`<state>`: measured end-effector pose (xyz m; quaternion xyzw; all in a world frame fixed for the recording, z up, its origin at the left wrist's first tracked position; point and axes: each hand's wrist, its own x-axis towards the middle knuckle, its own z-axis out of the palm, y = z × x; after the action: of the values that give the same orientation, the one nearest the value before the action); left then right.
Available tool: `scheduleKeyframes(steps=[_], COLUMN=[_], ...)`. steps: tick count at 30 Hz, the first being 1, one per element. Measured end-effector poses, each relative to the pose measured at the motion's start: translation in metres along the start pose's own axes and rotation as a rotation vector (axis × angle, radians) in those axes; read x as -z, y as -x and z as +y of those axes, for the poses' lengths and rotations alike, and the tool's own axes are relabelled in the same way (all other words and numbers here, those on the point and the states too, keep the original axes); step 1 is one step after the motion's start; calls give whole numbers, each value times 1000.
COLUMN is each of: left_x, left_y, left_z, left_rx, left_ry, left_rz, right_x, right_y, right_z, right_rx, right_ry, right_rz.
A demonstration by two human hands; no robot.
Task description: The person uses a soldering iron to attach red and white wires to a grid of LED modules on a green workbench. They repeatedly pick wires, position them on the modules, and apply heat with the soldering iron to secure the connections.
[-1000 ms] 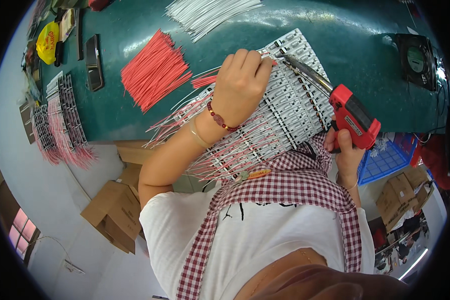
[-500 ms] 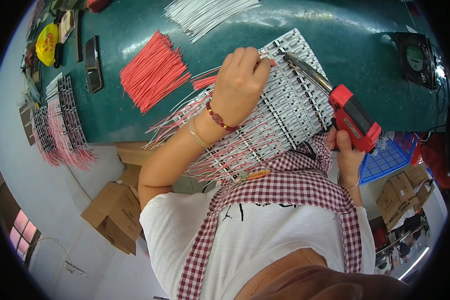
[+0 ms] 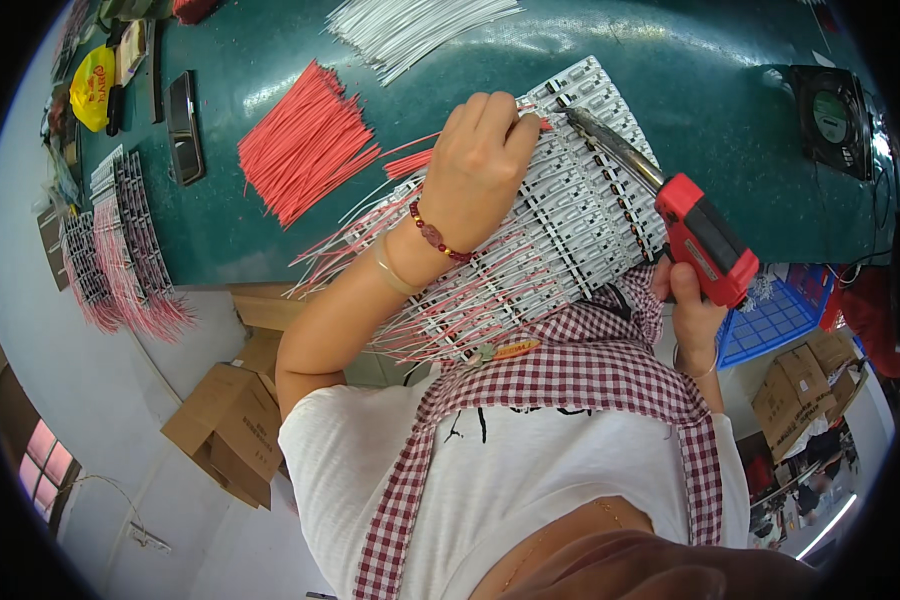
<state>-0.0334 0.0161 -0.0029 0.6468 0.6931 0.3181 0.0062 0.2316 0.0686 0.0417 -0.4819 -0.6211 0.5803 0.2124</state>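
My left hand [image 3: 480, 150] is closed over the upper left part of a white panel of small circuit boards [image 3: 580, 190]. It grips a bunch of red wires [image 3: 407, 163], whose ends show on both sides of the fist. In my right hand [image 3: 692, 300], beside the panel's lower right, is a red and black soldering gun [image 3: 705, 240]. Its metal tip points up and left, close to my left fingertips; whether it touches the board I cannot tell. Red and white wires [image 3: 410, 325] stick out from the panel's left side.
A pile of red wires [image 3: 305, 142] and a pile of white wires [image 3: 410, 30] lie on the green table [image 3: 710, 70]. A phone [image 3: 184, 128] and wired boards [image 3: 130, 240] are at the left. A black fan-like device [image 3: 830, 120] stands right, above a blue basket [image 3: 775, 325].
My left hand has shifted very slightly left. The soldering gun has moved a touch down and left; the rest looks the same.
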Motion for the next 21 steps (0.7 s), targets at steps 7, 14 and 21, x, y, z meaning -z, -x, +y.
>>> scheduleKeyframes(steps=[7,14,21], left_x=[2,1,-1], left_y=[-1,1,1], left_z=[2,3,3], left_rx=[6,-7,-7], left_ry=[-50,-37,-41], left_rz=[-29,-9,-9], right_x=[2,1,10], right_y=[-2,0,2], right_z=[-5,-1,21], right_rx=[-29,-36,37], right_ry=[-49,-40,62], right_rz=[-34,-17,-50])
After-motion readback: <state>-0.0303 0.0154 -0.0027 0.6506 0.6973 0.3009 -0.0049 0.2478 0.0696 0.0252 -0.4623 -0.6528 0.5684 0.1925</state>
